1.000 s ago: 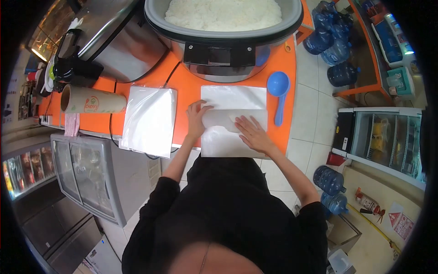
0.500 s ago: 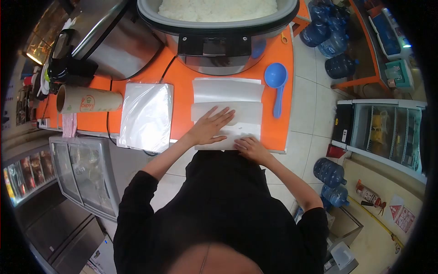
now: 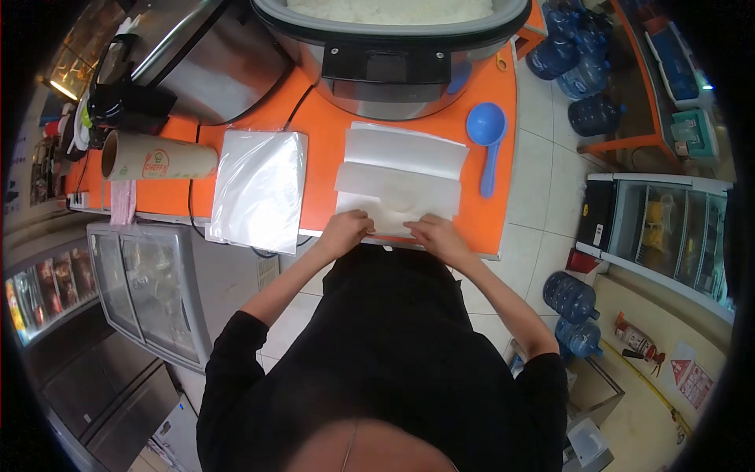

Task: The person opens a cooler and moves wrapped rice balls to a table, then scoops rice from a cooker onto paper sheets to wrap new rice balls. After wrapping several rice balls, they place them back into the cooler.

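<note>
White paper sheets (image 3: 425, 189), probably food wrapping paper, lie on the orange table near its front edge, with folds running across them. A faint round patch shows in the middle of the top sheet. My left hand (image 3: 346, 233) is closed at the near left part of the paper, fingers curled and pinching its edge. At the near right part, my right hand (image 3: 439, 237) is also closed on the edge, thumb and forefinger together. A blue ladle-like rice scoop (image 3: 487, 130) rests right of the paper. Behind it stands a large rice cooker (image 3: 377, 75) filled with white rice.
Left of the paper lies a plastic-wrapped white pack (image 3: 258, 185). Further left are a brown cardboard tube (image 3: 161, 157) printed "Cheffy" and a big steel pot-like appliance (image 3: 204, 71). A black cable crosses the orange table (image 3: 321, 149). Blue water jugs (image 3: 570, 295) stand on the floor at right.
My left hand has drawn back from the middle of the paper to its near edge, and its fingers have curled. The right hand has shifted slightly right. The whole view has turned a little.
</note>
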Demonstrator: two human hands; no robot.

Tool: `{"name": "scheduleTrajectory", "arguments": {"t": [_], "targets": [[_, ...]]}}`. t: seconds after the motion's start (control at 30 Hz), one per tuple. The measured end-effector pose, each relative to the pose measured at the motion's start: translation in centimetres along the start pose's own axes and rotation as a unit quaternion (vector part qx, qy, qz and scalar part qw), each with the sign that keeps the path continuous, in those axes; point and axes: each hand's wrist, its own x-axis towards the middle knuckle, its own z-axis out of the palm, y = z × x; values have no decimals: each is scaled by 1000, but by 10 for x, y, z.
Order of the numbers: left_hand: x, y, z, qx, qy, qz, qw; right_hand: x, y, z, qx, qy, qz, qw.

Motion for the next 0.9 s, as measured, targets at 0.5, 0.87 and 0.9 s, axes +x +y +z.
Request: {"name": "scheduleTrajectory", "arguments": {"t": [0.5, 0.87, 0.9], "targets": [[-65, 185, -188, -558, -205, 563, 574, 21, -22, -22, 88, -29, 114, 989], [59, -8, -56, 46, -146, 29, 988, 31, 7, -30, -40, 61, 42, 996], [65, -16, -59, 26, -131, 33, 990, 33, 10, -35, 28, 53, 88, 994]]}}
